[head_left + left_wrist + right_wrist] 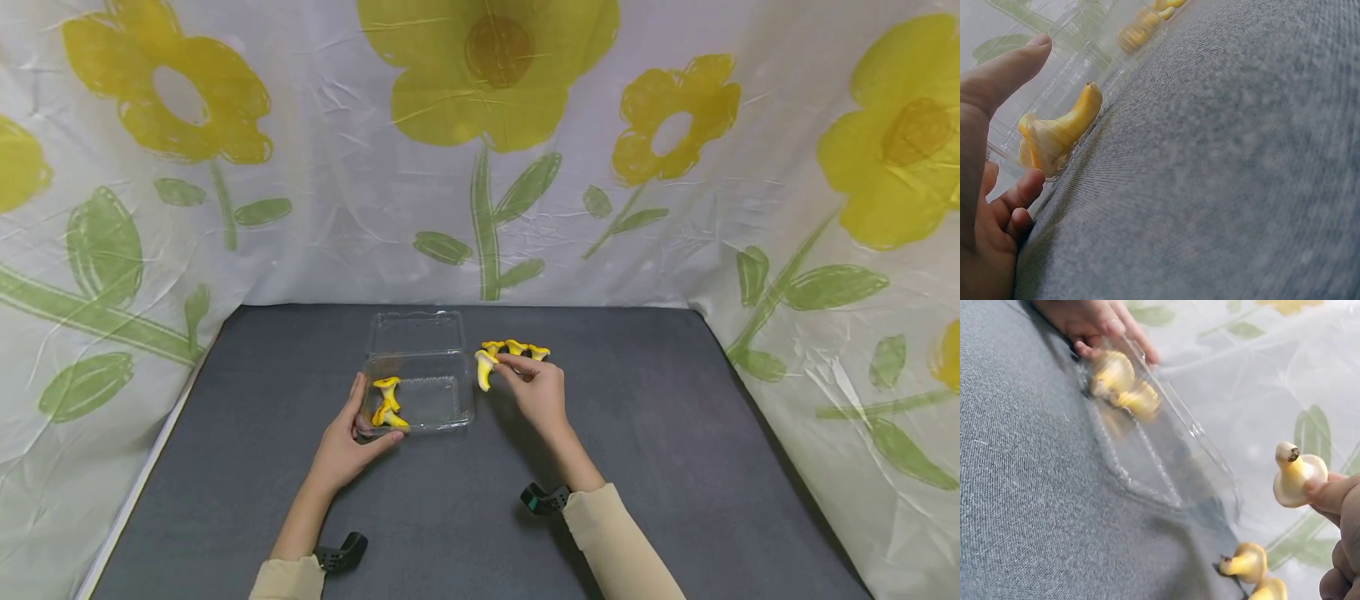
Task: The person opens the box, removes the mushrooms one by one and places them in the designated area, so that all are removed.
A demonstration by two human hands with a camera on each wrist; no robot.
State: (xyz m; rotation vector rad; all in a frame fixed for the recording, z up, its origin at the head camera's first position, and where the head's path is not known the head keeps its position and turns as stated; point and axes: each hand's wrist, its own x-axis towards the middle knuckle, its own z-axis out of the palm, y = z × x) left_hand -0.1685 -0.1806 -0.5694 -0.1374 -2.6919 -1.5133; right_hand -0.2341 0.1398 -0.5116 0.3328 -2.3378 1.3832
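Note:
A clear plastic clamshell box (442, 427) sits on the dark table with its lid (417, 333) folded back. Two yellow mushrooms, shaped like chanterelles (390, 418), lie in its left part. My left hand (347, 446) grips the box's near left corner, thumb along the front and fingers at the left wall. Just right of the box, my right hand (542, 395) pinches another yellow mushroom (484, 371) between thumb and fingertips, raised above the table. In the right wrist view, this mushroom (1297, 478) shows its dark stem end. Behind that hand, three more mushrooms (516, 347) stand in a row.
The dark grey tabletop (645, 433) spreads around the box. White fabric with printed yellow flowers (337, 208) hangs at the back and along both sides. A black band (546, 498) is worn on each wrist.

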